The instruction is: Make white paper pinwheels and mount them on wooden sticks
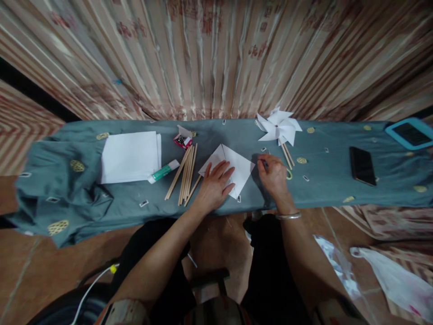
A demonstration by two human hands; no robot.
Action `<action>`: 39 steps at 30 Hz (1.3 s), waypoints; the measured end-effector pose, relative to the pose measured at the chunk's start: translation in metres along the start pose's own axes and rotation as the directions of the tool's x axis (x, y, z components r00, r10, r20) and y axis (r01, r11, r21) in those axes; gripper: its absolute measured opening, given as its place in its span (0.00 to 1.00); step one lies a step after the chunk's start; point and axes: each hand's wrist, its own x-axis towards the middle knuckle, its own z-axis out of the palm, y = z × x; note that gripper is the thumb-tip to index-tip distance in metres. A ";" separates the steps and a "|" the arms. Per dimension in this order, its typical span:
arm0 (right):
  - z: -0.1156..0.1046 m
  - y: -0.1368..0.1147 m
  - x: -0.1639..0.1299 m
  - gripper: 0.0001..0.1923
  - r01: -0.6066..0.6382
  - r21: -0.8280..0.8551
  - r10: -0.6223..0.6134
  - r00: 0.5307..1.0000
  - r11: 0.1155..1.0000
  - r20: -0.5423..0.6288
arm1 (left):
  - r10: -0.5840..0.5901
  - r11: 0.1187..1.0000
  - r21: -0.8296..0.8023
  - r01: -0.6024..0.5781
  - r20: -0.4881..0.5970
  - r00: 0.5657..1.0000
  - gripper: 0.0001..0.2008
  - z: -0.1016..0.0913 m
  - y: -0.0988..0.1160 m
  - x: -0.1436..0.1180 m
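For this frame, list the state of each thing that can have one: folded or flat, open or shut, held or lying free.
Paper square: folded, pinned flat by left hand.
Right hand: closed on a small dark tool, too small to identify.
Paper pinwheels: finished, lying free.
Wooden sticks: loose bundle, lying free.
Glue stick: capped, on its side.
Pin box: open.
Paper stack: flat, unfolded.
Phone: screen dark.

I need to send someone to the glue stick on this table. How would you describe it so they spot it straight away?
Start at the stack of white paper sheets on the left of the grey-green tablecloth. At the stack's lower right corner, left of the bundle of wooden sticks, lies the glue stick. It is the only short white tube with a green band, lying slanted, well left of the left hand.
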 end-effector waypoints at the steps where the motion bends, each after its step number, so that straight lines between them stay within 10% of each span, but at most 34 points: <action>1: 0.001 -0.003 -0.001 0.16 0.008 0.011 -0.008 1.000 1.000 0.006 | -0.012 1.000 0.001 0.012 -0.039 0.999 0.22 -0.005 -0.003 -0.001; 8: 0.006 -0.020 -0.004 0.16 0.102 0.039 -0.103 0.994 0.994 0.022 | -0.192 0.979 -0.020 0.201 -0.389 0.901 0.20 -0.052 -0.059 -0.033; 14: 0.002 -0.026 -0.005 0.16 0.127 0.038 -0.129 0.991 0.991 0.039 | -0.407 0.879 0.098 0.468 -0.358 0.840 0.19 -0.075 -0.107 -0.068; 19: 0.002 -0.034 -0.005 0.17 0.144 0.098 -0.147 0.989 0.985 0.027 | -0.452 0.863 0.072 0.500 -0.335 0.827 0.14 -0.078 -0.112 -0.072; 23: 0.009 -0.055 -0.009 0.15 0.113 0.312 -0.133 0.990 0.943 0.043 | -0.517 0.854 -0.283 0.436 -0.383 0.765 0.16 -0.074 -0.094 -0.065; 27: 0.025 -0.090 -0.019 0.13 -0.087 0.669 -0.096 0.968 0.738 0.231 | -0.679 0.463 -0.857 0.225 -0.179 0.712 0.20 -0.059 -0.062 -0.050; 32: 0.036 -0.127 -0.030 0.18 -0.336 0.893 -0.215 0.888 0.298 0.406 | -0.614 -0.043 -0.998 0.050 0.065 0.787 0.18 -0.047 -0.024 -0.034; 39: 0.037 -0.140 -0.025 0.17 -0.490 0.871 -0.270 0.834 0.039 0.482 | -0.564 -0.179 -0.984 0.006 0.108 0.818 0.17 -0.048 -0.016 -0.026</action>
